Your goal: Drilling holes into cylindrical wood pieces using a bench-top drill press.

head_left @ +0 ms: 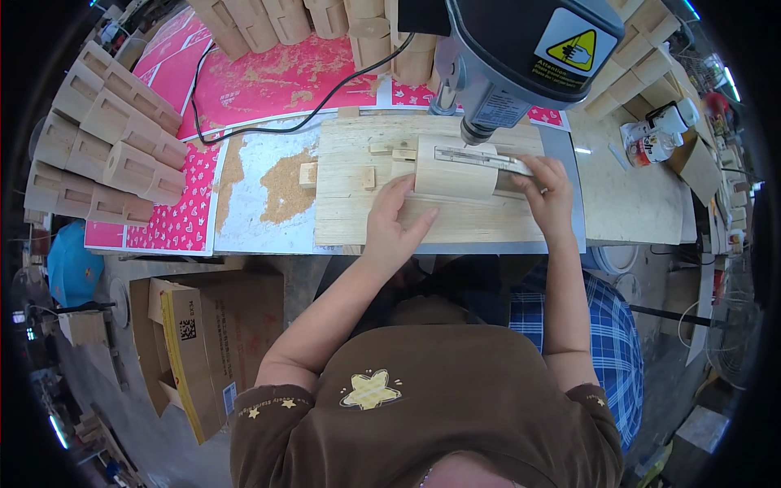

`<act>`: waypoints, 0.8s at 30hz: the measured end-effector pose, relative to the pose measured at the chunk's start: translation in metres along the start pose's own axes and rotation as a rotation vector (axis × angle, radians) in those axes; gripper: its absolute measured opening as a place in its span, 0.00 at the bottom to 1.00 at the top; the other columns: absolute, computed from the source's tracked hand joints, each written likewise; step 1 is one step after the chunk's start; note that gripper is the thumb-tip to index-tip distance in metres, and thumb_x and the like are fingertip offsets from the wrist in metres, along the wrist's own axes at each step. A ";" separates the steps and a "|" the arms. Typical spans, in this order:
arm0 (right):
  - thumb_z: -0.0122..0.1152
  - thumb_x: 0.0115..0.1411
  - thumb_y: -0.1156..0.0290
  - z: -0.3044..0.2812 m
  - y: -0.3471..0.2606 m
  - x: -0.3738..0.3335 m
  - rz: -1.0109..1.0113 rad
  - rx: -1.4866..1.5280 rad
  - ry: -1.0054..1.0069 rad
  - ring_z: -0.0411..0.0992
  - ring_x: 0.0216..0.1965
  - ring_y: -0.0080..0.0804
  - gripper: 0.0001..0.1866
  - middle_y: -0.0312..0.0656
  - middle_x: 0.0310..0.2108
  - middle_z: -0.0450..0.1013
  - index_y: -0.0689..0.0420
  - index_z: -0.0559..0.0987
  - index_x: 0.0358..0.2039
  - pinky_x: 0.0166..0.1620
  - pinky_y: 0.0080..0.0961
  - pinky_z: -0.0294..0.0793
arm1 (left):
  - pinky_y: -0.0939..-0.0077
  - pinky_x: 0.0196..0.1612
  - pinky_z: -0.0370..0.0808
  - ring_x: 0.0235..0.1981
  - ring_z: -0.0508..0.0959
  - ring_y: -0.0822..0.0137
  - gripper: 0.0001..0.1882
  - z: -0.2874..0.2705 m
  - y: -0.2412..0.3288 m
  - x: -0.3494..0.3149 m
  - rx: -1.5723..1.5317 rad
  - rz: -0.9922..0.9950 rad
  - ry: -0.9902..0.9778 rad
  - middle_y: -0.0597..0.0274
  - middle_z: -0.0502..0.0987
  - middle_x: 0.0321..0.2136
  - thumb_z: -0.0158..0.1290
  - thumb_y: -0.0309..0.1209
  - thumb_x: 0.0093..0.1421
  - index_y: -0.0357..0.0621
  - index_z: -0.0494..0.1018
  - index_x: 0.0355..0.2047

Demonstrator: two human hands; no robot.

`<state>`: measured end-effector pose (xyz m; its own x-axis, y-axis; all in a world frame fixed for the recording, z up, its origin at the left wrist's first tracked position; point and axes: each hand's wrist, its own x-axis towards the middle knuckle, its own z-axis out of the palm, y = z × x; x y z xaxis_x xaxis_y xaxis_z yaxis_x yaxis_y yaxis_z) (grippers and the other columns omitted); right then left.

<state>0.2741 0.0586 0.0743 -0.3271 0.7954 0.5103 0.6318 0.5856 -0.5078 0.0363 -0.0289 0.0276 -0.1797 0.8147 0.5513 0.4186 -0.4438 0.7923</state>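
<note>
Two hands on one workpiece: a pale wooden block (455,169) with a curved top sits on a plywood jig board (350,211) under the drill press head (521,49), just right of desk (626,203) centre. Left hand (390,228) lies flat on the board at the block's 8 o'clock, fingers spread, fingertips touching the block's left edge, thumb pointing to 2 o'clock. Right hand (549,195) at the block's 3 o'clock, fingers curled and pressing on the block's right end and the metal strip (484,156) lying across its top. Small wooden stops (370,175) at the block's 9 o'clock, sawdust patch (281,191) farther left. Stacked wooden blocks (106,138) at the desk's 9 to 10 o'clock, more along 12. Black cable (268,122) runs over pink printed sheets (277,77). Cardboard box (203,342) on the floor at 7 o'clock.
</note>
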 end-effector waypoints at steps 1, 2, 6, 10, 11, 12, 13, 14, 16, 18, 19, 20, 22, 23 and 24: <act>0.67 0.42 0.76 0.003 0.003 0.009 0.028 0.021 0.021 0.69 0.35 0.39 0.16 0.41 0.30 0.73 0.58 0.79 0.36 0.40 0.31 0.68 | 0.67 0.42 0.69 0.38 0.72 0.56 0.31 -0.003 -0.009 -0.001 0.186 0.067 0.019 0.56 0.73 0.37 0.65 0.31 0.42 0.36 0.69 0.47; 0.67 0.42 0.76 0.007 0.006 0.014 0.025 0.020 0.020 0.69 0.35 0.39 0.16 0.41 0.30 0.73 0.58 0.79 0.36 0.40 0.31 0.68 | 0.67 0.42 0.69 0.38 0.72 0.56 0.31 -0.007 -0.011 0.002 0.186 0.067 0.022 0.56 0.73 0.37 0.65 0.31 0.42 0.36 0.69 0.47; 0.67 0.43 0.76 0.020 0.003 0.021 -0.024 0.050 -0.035 0.69 0.37 0.40 0.16 0.42 0.33 0.73 0.58 0.79 0.36 0.43 0.30 0.67 | 0.64 0.46 0.62 0.42 0.70 0.61 0.34 -0.019 -0.019 0.012 0.249 -0.192 -0.171 0.61 0.73 0.35 0.68 0.37 0.36 0.41 0.72 0.46; 0.67 0.46 0.76 0.013 -0.008 0.027 -0.062 0.013 -0.109 0.69 0.40 0.35 0.18 0.40 0.35 0.72 0.57 0.77 0.40 0.45 0.29 0.67 | 0.62 0.49 0.54 0.40 0.70 0.64 0.31 -0.016 -0.040 0.018 0.394 -0.143 -0.182 0.65 0.72 0.31 0.68 0.39 0.35 0.47 0.74 0.43; 0.67 0.46 0.76 0.010 -0.007 0.027 -0.055 0.005 -0.105 0.69 0.40 0.35 0.18 0.40 0.35 0.72 0.57 0.77 0.40 0.45 0.29 0.67 | 0.62 0.49 0.54 0.40 0.70 0.64 0.31 -0.015 -0.043 0.018 0.386 -0.138 -0.189 0.65 0.72 0.31 0.68 0.39 0.35 0.47 0.74 0.43; 0.66 0.48 0.76 0.007 -0.006 0.028 0.039 0.237 -0.117 0.69 0.41 0.32 0.20 0.38 0.36 0.72 0.57 0.75 0.44 0.46 0.29 0.67 | 0.62 0.49 0.55 0.39 0.70 0.64 0.30 -0.016 -0.046 0.017 0.372 -0.105 -0.174 0.66 0.72 0.30 0.67 0.38 0.36 0.49 0.75 0.43; 0.65 0.50 0.76 0.003 -0.005 0.029 0.133 0.470 -0.126 0.69 0.42 0.29 0.22 0.37 0.37 0.71 0.57 0.73 0.47 0.47 0.28 0.67 | 0.62 0.49 0.55 0.39 0.70 0.63 0.29 -0.017 -0.049 0.017 0.359 -0.073 -0.159 0.66 0.72 0.28 0.67 0.38 0.37 0.50 0.75 0.42; 0.63 0.52 0.76 -0.006 -0.006 0.033 0.149 0.590 -0.029 0.68 0.44 0.27 0.22 0.36 0.38 0.71 0.57 0.71 0.49 0.48 0.27 0.67 | 0.62 0.49 0.55 0.39 0.70 0.63 0.29 -0.016 -0.048 0.019 0.349 -0.069 -0.163 0.66 0.72 0.28 0.67 0.38 0.37 0.50 0.75 0.42; 0.61 0.55 0.74 -0.029 -0.003 0.057 0.079 0.676 0.161 0.67 0.45 0.25 0.23 0.36 0.42 0.70 0.58 0.67 0.51 0.48 0.25 0.67 | 0.63 0.49 0.55 0.37 0.70 0.64 0.28 -0.017 -0.047 0.021 0.361 -0.107 -0.219 0.67 0.71 0.27 0.67 0.38 0.36 0.49 0.75 0.41; 0.58 0.58 0.73 -0.054 -0.020 0.099 -0.012 0.681 0.380 0.68 0.41 0.23 0.18 0.37 0.39 0.70 0.60 0.68 0.48 0.44 0.22 0.68 | 0.63 0.49 0.55 0.37 0.70 0.65 0.27 -0.017 -0.048 0.021 0.354 -0.103 -0.223 0.68 0.71 0.26 0.67 0.38 0.36 0.50 0.76 0.41; 0.56 0.59 0.73 -0.060 -0.038 0.120 -0.022 0.727 0.502 0.69 0.37 0.21 0.13 0.36 0.35 0.71 0.61 0.71 0.44 0.41 0.19 0.68 | 0.64 0.48 0.55 0.36 0.70 0.65 0.27 -0.018 -0.049 0.021 0.353 -0.102 -0.223 0.68 0.71 0.26 0.67 0.37 0.36 0.50 0.76 0.40; 0.56 0.59 0.73 -0.069 -0.033 0.138 -0.024 0.719 0.507 0.69 0.37 0.21 0.13 0.36 0.35 0.71 0.61 0.71 0.44 0.41 0.19 0.68 | 0.64 0.48 0.55 0.36 0.70 0.65 0.27 -0.018 -0.048 0.022 0.347 -0.096 -0.226 0.68 0.71 0.26 0.67 0.37 0.36 0.50 0.76 0.40; 0.50 0.63 0.62 -0.084 -0.019 0.166 0.013 0.476 0.269 0.68 0.38 0.20 0.15 0.37 0.36 0.71 0.60 0.74 0.43 0.40 0.18 0.67 | 0.65 0.48 0.55 0.35 0.70 0.66 0.27 -0.020 -0.044 0.023 0.359 -0.114 -0.235 0.69 0.70 0.25 0.67 0.37 0.36 0.50 0.76 0.40; 0.50 0.63 0.62 -0.082 -0.031 0.168 0.012 0.471 0.271 0.68 0.38 0.20 0.15 0.37 0.36 0.71 0.60 0.74 0.43 0.40 0.18 0.67 | 0.65 0.48 0.55 0.35 0.70 0.66 0.27 -0.020 -0.044 0.023 0.355 -0.112 -0.235 0.69 0.70 0.25 0.67 0.37 0.36 0.50 0.76 0.40; 0.50 0.63 0.62 -0.073 -0.052 0.169 -0.022 0.423 0.334 0.69 0.37 0.25 0.16 0.43 0.33 0.73 0.63 0.75 0.39 0.40 0.20 0.67 | 0.65 0.47 0.55 0.35 0.70 0.66 0.26 -0.020 -0.043 0.023 0.362 -0.108 -0.230 0.69 0.70 0.25 0.67 0.37 0.36 0.51 0.76 0.40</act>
<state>0.2371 0.1512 0.2378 -0.0519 0.7298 0.6817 0.2666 0.6680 -0.6948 -0.0036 0.0020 0.0111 -0.0537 0.9291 0.3658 0.7003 -0.2261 0.6771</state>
